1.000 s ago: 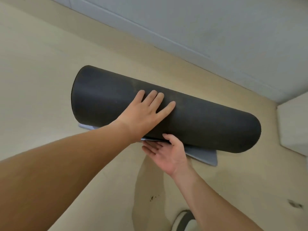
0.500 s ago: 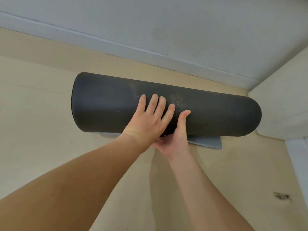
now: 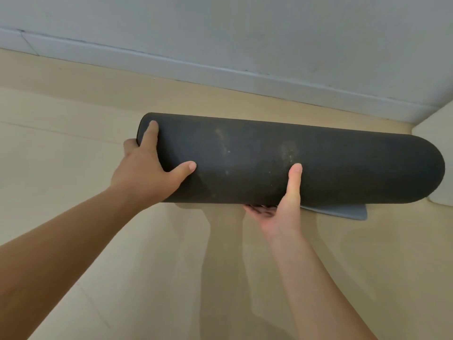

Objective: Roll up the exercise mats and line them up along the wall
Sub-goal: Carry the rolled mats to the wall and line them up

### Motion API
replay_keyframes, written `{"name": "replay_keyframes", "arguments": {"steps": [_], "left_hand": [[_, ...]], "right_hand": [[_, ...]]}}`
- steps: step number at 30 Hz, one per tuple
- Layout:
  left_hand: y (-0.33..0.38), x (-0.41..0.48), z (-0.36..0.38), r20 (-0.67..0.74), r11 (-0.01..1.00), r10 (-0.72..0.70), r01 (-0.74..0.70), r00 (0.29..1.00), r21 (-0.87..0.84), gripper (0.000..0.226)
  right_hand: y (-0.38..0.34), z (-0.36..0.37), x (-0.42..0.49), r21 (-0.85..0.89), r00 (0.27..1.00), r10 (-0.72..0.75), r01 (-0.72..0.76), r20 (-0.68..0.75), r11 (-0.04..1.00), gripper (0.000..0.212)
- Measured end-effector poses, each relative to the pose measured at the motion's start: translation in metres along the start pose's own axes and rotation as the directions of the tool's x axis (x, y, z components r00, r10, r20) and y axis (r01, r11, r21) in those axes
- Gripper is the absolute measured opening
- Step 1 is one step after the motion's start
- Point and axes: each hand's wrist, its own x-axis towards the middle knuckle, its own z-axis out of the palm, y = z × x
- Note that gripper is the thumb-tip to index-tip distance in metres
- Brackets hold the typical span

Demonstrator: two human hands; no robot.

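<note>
Beige floor (image 3: 73, 168), pale skirting board (image 3: 220, 72), cream block (image 3: 436, 123) at right edge

Beige floor (image 3: 73, 148), rolled dark mat (image 3: 318, 168) above it (shadow beneath), nr wall (image 3: 245, 33)

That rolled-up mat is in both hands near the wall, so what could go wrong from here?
1. The grey loose flap hangs free under the rolled mat, so the roll might unwind when set down.
2. The left hand holds the very end and the right hand the middle; the unsupported right end could sag or bump the pale block beside the wall.
</note>
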Motion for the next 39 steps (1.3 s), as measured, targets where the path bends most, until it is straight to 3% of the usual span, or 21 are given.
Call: {"name": "replay_keyframes", "arguments": {"steps": [5,9,13,16,17,18,20,21,25,28,33,36,39], "left_hand": [[0.035,0.037,0.008,0.092,0.990,0.121,-0.127,0.988,0.057,0.109],[0.089,0.079,0.026,-0.009,0.981,0.175,-0.173,0.985,0.089,0.103],[0.110,0.105,0.031,-0.069,0.984,0.141,-0.133,0.988,0.117,0.095],[0.104,0.110,0.039,-0.109,0.978,0.163,-0.147,0.981,0.146,0.094],[0.102,0.111,0.043,-0.123,0.976,0.177,-0.158,0.977,0.147,0.094],[0.100,0.110,0.046,-0.137,0.975,0.189,-0.169,0.972,0.144,0.094],[0.098,0.110,0.051,-0.154,0.973,0.208,-0.188,0.966,0.134,0.092],[0.099,0.111,0.052,-0.156,0.971,0.218,-0.199,0.963,0.130,0.091],[0.117,0.121,0.054,-0.133,0.961,0.261,-0.244,0.956,0.126,0.092],[0.131,0.127,0.063,-0.085,0.955,0.281,-0.269,0.956,0.128,0.096],[0.125,0.125,0.066,-0.070,0.959,0.254,-0.241,0.965,0.148,0.098],[0.123,0.122,0.069,-0.044,0.962,0.265,-0.261,0.963,0.082,0.094],[0.128,0.113,0.073,-0.022,0.959,0.280,-0.279,0.960,0.055,0.088]], "right_hand": [[-0.051,0.011,0.036,-0.001,0.998,-0.057,0.057,0.013,0.998,0.109],[-0.103,0.032,0.059,-0.168,0.998,-0.059,0.064,0.037,0.984,0.124],[-0.129,0.042,0.059,-0.354,0.978,-0.184,0.136,-0.103,0.925,0.139],[-0.116,0.037,0.064,-0.341,0.995,-0.067,0.040,-0.068,0.939,0.154],[-0.111,0.037,0.068,-0.293,0.999,-0.007,-0.004,-0.036,0.956,0.148],[-0.108,0.037,0.072,-0.236,0.999,0.029,-0.024,0.019,0.972,0.129],[-0.106,0.038,0.080,-0.137,0.997,0.016,-0.005,0.080,0.991,0.067],[-0.106,0.040,0.082,-0.109,0.998,-0.003,0.010,0.066,0.994,0.052],[-0.122,0.050,0.096,-0.026,0.991,-0.060,0.063,0.121,0.998,0.048],[-0.139,0.053,0.114,-0.031,0.983,-0.070,0.076,0.171,0.997,0.071],[-0.143,0.055,0.123,-0.029,0.987,-0.085,0.090,0.136,0.996,0.118],[-0.143,0.068,0.126,-0.024,0.985,-0.120,0.124,0.126,0.992,0.106],[-0.149,0.090,0.123,-0.044,0.987,-0.153,0.155,0.037,0.987,0.121]]}}
